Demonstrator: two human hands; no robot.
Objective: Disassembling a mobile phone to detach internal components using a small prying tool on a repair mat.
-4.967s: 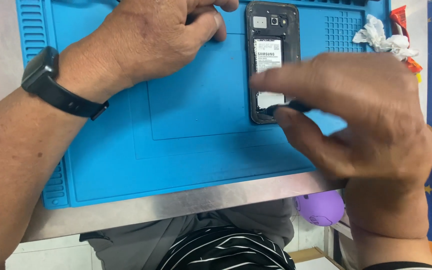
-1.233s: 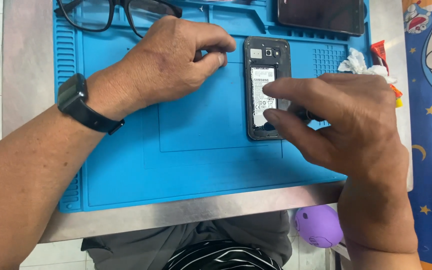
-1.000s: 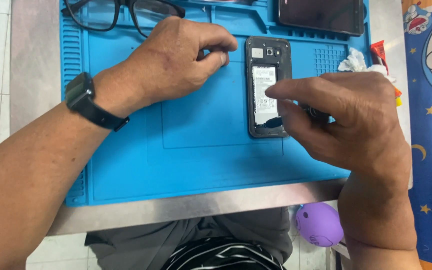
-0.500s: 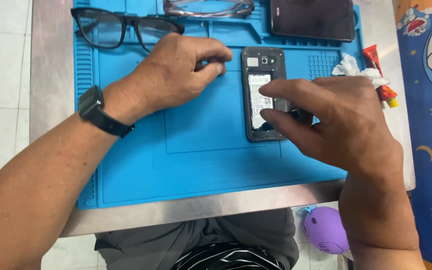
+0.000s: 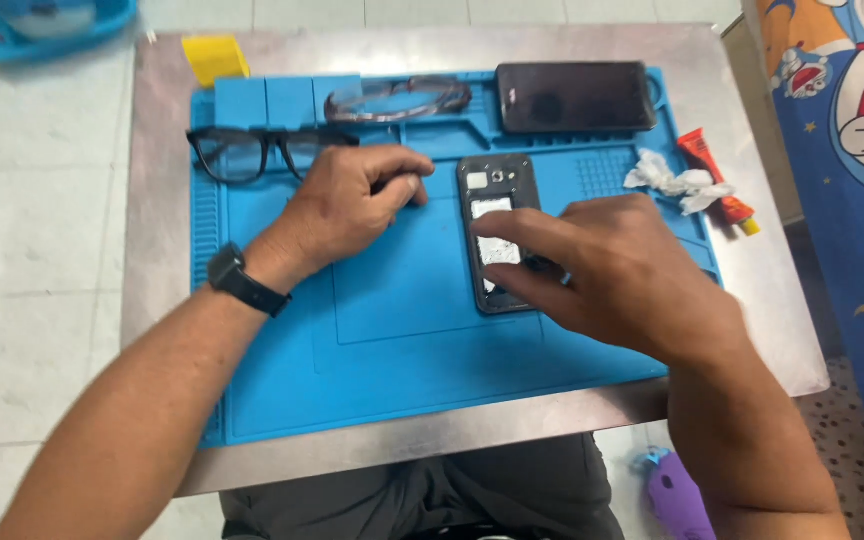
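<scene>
A black phone with its back cover off lies face down on a blue work mat. My right hand rests over the phone's lower half. Its index finger stretches across the white label inside, its thumb sits near the bottom edge, and its other fingers are at the right side. My left hand, with a black watch on the wrist, lies curled on the mat just left of the phone's top. Its thumb is pressed to its fingers. I cannot tell if anything small is pinched there.
Black-framed glasses and clear glasses lie at the mat's far edge, beside a second dark phone. A crumpled tissue and an orange tube sit at the right. The mat covers a metal table.
The view has pulled back and now shows the whole table. My right hand has stayed on the phone's lower half, and my left hand is still curled beside its top.
</scene>
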